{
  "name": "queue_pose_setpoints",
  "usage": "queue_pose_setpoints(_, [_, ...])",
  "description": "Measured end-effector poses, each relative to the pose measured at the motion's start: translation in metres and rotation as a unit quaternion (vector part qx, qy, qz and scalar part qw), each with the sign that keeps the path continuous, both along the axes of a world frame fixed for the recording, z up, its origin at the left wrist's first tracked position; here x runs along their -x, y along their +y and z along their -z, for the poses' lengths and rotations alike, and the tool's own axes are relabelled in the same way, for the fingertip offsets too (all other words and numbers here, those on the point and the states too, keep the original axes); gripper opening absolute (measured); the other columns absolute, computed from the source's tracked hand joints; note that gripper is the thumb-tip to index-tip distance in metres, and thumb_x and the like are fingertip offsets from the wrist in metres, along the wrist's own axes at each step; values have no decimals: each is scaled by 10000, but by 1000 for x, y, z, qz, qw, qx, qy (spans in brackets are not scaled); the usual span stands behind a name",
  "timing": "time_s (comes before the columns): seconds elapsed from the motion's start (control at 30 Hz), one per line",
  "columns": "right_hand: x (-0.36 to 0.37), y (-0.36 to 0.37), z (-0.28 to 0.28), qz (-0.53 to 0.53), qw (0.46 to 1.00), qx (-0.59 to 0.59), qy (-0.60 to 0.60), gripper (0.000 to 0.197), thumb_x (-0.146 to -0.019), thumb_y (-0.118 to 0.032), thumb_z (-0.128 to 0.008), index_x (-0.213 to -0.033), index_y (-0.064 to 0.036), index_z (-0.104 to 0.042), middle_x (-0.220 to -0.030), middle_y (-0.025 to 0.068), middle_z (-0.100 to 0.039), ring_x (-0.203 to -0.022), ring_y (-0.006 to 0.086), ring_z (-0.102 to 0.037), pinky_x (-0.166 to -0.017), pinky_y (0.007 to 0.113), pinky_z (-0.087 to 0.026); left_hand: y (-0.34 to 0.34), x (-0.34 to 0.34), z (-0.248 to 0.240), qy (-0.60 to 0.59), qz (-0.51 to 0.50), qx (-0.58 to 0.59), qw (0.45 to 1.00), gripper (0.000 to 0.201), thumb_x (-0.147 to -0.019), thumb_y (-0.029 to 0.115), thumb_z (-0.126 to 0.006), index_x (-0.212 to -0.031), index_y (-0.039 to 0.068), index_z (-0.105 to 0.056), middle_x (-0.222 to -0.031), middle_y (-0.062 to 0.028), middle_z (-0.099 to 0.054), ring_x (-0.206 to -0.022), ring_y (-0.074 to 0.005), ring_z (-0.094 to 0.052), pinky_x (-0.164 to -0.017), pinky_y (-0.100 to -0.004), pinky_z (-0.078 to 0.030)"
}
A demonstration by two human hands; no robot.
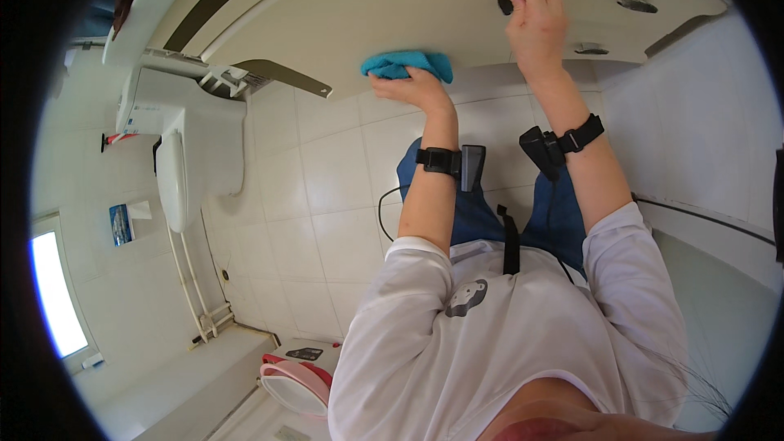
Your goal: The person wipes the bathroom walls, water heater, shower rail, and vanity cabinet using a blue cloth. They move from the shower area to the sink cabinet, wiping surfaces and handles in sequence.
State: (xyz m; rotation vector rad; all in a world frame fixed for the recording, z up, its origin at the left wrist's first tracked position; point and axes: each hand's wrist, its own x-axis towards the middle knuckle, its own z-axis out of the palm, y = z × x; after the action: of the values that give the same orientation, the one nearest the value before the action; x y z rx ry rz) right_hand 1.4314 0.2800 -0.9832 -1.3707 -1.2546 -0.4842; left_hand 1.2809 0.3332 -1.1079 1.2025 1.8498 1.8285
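Observation:
My left hand (411, 90) is closed on a folded teal cloth (406, 63), fingers underneath it and thumb along its near side. The cloth lies at the lower part of a cream cabinet front (327, 24); whether it presses on the surface I cannot tell. Higher up and to the right, my right hand (536, 24) grips a dark handle (505, 3) on the cabinet, beside a narrow seam between two panels. Its fingertips curl round the handle, and part of it is hidden by them. Two more dark handles (637, 4) sit farther right.
At left stands a white toilet (196, 147) with a curved dark strip (286, 76) jutting nearby. Pale tiles (302, 188) cover the floor. Pink and red basins (298, 384) rest at the lower left. A black cable (706, 220) runs along the right side.

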Motion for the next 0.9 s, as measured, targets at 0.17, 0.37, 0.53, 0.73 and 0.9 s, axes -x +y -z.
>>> queue_pose_setpoints(0.17, [-1, -11, -5, -42, 998, 38, 0, 189, -913, 12, -661, -1052, -113, -691, -1096, 55, -581, -845, 222, -660, -729, 328, -556, -17, -25, -43, 135, 126, -185, 965, 743, -817, -29, -621, -1499, -26, -326, -1459, -297, -336, -1353, -473, -329, -1126, -550, -314])
queue_pose_setpoints(0.37, [0, -33, 12, -88, 995, 40, 27, 371, -891, -74, -659, -1254, -145, -634, -1274, 71, -605, -1016, 308, -669, -767, 403, -565, -21, -49, -55, 269, 204, -276, 900, 615, -732, -77, -666, -1326, 76, -633, -1414, -218, -439, -1278, -432, -423, -1051, -502, -376])
queue_pose_setpoints(0.53, [4, -51, 31, -89, 988, 113, 52, 524, -903, -88, -632, -1412, -196, -570, -1362, 55, -597, -1100, 294, -663, -805, 391, -584, -26, -53, -22, 334, 240, -261, 873, 498, -728, -56, -708, -1186, 134, -749, -1359, -138, -521, -1201, -378, -492, -1001, -477, -425])
queue_pose_setpoints(0.73, [8, -61, 48, -105, 976, 175, 70, 612, -900, -75, -622, -1484, -215, -505, -1375, 69, -580, -1175, 316, -611, -867, 412, -565, -34, -60, 8, 359, 287, -219, 860, 384, -793, 56, -732, -1165, 150, -754, -1268, -122, -554, -1107, -354, -536, -869, -433, -498])
queue_pose_setpoints(0.9, [1, -72, 82, -105, 964, 197, 142, 603, -900, -112, -652, -1480, -128, -489, -1359, 156, -562, -1195, 382, -578, -951, 457, -518, -53, -61, 10, 339, 380, -88, 856, 365, -832, 128, -753, -1196, 124, -732, -1243, -114, -559, -1106, -346, -535, -845, -433, -511])
